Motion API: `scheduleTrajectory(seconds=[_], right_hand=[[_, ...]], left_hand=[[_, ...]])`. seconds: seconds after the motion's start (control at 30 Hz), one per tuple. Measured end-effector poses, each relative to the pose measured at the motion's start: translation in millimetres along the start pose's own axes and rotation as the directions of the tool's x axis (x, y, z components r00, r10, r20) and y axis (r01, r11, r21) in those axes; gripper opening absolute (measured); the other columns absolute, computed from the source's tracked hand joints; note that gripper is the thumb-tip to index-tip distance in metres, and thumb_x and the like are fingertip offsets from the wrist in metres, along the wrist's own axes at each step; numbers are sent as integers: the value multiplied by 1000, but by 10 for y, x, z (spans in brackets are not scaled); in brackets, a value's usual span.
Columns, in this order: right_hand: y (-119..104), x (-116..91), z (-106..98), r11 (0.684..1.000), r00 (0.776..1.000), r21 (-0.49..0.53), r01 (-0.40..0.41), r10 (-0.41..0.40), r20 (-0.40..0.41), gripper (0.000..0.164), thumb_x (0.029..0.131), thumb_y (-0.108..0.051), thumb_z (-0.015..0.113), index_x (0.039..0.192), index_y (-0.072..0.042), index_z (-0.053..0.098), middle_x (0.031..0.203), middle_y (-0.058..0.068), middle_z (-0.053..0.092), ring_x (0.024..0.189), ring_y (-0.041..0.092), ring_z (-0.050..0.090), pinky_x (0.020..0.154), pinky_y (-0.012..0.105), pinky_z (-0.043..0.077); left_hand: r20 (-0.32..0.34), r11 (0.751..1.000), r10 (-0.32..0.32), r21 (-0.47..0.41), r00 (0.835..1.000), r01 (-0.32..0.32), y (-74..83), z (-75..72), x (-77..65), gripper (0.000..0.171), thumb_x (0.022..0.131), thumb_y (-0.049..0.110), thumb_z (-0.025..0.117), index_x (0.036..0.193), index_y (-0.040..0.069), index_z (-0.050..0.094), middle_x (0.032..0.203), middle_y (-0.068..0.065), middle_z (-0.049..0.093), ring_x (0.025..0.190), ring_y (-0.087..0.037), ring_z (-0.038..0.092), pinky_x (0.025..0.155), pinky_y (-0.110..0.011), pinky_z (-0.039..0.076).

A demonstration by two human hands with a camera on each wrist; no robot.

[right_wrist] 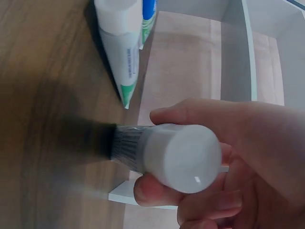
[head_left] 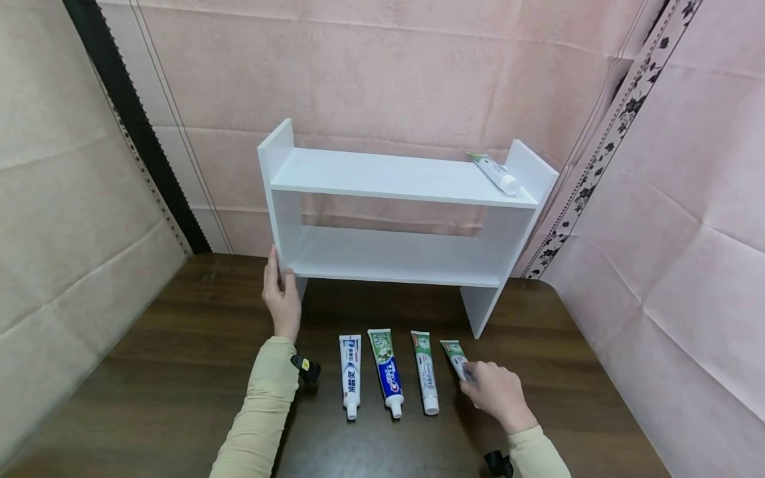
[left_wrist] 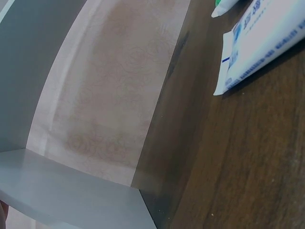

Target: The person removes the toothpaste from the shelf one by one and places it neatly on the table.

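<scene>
My right hand (head_left: 495, 393) pinches a green and white toothpaste tube (head_left: 455, 357) near its cap end. In the right wrist view its round white cap (right_wrist: 190, 157) faces the camera, between thumb and fingers. With fingers straight, my left hand (head_left: 283, 302) rests against the left side panel (head_left: 273, 199) of a white two-tier shelf (head_left: 382, 256). To the left of the held tube, three more toothpaste tubes lie in a row on the table: a green and white one (head_left: 425, 372), a green and blue one (head_left: 386, 368) and a white and blue one (head_left: 350, 372).
Another toothpaste tube (head_left: 497, 175) lies at the right end of the shelf's upper board. The shelf stands at the back of the dark wooden table (head_left: 197, 372). Pale cloth (head_left: 394, 73) hangs behind it and at both sides.
</scene>
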State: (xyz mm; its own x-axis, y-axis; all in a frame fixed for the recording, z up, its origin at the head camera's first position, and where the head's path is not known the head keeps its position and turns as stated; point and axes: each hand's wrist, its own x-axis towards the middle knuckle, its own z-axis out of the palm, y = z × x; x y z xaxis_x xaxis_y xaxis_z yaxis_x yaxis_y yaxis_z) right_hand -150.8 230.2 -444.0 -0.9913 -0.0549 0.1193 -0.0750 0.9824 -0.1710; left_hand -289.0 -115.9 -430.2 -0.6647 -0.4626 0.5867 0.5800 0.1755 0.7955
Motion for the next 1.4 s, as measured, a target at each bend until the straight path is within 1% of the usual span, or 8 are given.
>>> scheduleTrajectory(seconds=[0.2, 0.3, 0.63, 0.87, 1.0, 1.17, 1.3, 1.4], right_hand=[[26, -17, 35, 999, 999, -27, 23, -22, 41, 29, 78, -22, 74, 104, -7, 74, 85, 13, 71, 60, 18, 52, 48, 36, 40], [53, -13, 41, 999, 997, -36, 37, -34, 74, 24, 81, -18, 73, 102, -7, 75, 88, 13, 72, 63, 19, 56, 51, 38, 44], [158, 39, 48, 996, 985, 87, -20, 4, 175, 25, 85, -11, 68, 109, -7, 73, 97, 10, 71, 60, 15, 48, 51, 29, 34], [176, 69, -36, 996, 976, 86, 19, -37, 216, 23, 87, -14, 67, 108, -7, 72, 106, 11, 72, 77, 18, 57, 65, 38, 46], [165, 94, -132, 991, 987, 135, 25, -46, 152, 20, 89, -14, 65, 107, -8, 72, 80, 6, 69, 67, 15, 55, 60, 36, 45], [139, 173, -376, 985, 995, 152, 88, -81, -49, 24, 91, -15, 62, 111, -5, 70, 87, 9, 68, 69, 17, 59, 59, 37, 47], [66, 246, -671, 979, 966, 147, 140, -103, -236, 27, 92, -13, 60, 116, -3, 67, 107, 18, 67, 82, 29, 66, 68, 47, 53], [-2, 308, -925, 972, 922, 150, 179, -112, -371, 30, 92, -11, 60, 120, -2, 64, 114, 21, 64, 92, 35, 64, 76, 51, 52]], left_hand=[[13, 1000, -25, -5, 1000, 25, 1, 12, 0, 51, 99, 5, 44, 149, 16, 40, 137, -17, 49, 116, -3, 46, 102, -46, 40], [12, 1000, -29, -7, 999, 29, 2, 17, 0, 51, 99, 5, 44, 149, 17, 40, 137, -18, 49, 116, -4, 46, 102, -49, 40], [1, 1000, -24, -6, 1000, 24, 16, 14, -1, 51, 99, 3, 44, 148, 14, 41, 136, -18, 50, 115, -4, 46, 99, -46, 41], [2, 1000, -26, -2, 1000, 26, 5, 3, 1, 51, 99, 4, 45, 148, 19, 41, 135, -17, 51, 114, -4, 46, 95, -21, 41], [-1, 999, -31, -10, 1000, 31, 2, -9, 2, 51, 99, 4, 46, 148, 17, 42, 135, -17, 51, 113, -5, 47, 95, -20, 41], [0, 999, -44, -8, 999, 44, 7, -13, 5, 52, 99, 4, 45, 148, 19, 42, 135, -17, 51, 113, -5, 47, 96, -22, 41], [3, 999, -49, -3, 999, 49, 2, -11, 5, 52, 99, 5, 45, 148, 20, 41, 135, -17, 51, 113, -5, 47, 98, -28, 42], [7, 999, -49, 2, 999, 49, 6, -8, 4, 52, 99, 5, 45, 149, 19, 41, 135, -17, 51, 113, -5, 47, 98, -27, 42]])
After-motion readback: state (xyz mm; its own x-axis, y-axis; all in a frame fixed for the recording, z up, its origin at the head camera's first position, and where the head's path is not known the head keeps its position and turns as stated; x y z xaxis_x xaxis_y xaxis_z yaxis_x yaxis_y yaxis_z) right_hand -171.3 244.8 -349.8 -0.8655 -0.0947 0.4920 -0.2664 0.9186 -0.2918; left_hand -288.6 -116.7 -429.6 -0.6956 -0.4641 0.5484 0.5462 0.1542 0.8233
